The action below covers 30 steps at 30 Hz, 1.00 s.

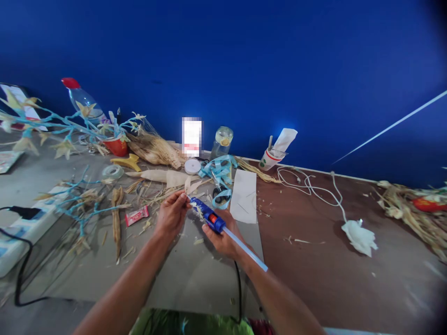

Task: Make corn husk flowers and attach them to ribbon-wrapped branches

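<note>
My right hand is wrapped round a blue hot glue gun, whose long clear glue stick sticks out of the back towards me. The nozzle points away and left, up to the fingers of my left hand. Those fingers pinch a small pale piece of dried husk at the nozzle tip. Just beyond my right hand lie black-handled scissors, partly under a tangle of light blue ribbon. A white paper sheet is to their right.
Blue-wrapped branches with husk flowers reach in from the left. Nearby are a power strip, a red wrapper, a tape roll and husk scraps. A glass jar, a cup and a white cable sit towards the blue wall.
</note>
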{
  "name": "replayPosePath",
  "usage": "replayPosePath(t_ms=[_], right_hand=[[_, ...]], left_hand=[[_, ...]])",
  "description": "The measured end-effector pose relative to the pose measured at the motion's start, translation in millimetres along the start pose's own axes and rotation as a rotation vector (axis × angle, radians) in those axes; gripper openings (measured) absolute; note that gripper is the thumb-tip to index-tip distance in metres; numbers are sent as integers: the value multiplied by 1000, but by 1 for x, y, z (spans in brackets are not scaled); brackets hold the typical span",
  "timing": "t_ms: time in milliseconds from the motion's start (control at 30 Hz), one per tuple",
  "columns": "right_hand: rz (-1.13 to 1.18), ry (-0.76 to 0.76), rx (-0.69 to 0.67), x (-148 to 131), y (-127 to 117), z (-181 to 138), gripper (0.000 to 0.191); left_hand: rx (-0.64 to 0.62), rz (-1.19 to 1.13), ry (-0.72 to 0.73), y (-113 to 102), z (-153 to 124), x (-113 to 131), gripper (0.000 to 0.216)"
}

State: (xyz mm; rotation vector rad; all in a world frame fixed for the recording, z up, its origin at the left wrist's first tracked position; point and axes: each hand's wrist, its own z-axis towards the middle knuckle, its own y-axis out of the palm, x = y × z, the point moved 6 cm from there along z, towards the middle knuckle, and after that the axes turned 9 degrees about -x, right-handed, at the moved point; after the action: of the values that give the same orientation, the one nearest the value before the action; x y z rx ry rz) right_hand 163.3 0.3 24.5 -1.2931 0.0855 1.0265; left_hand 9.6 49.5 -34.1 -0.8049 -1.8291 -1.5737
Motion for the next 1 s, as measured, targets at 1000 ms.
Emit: replayPosePath(t_ms=[1000], right_hand=[[134,169,70,18,0,-2,18]], left_hand=[[-51,21,-21,1,-1,-3,23]])
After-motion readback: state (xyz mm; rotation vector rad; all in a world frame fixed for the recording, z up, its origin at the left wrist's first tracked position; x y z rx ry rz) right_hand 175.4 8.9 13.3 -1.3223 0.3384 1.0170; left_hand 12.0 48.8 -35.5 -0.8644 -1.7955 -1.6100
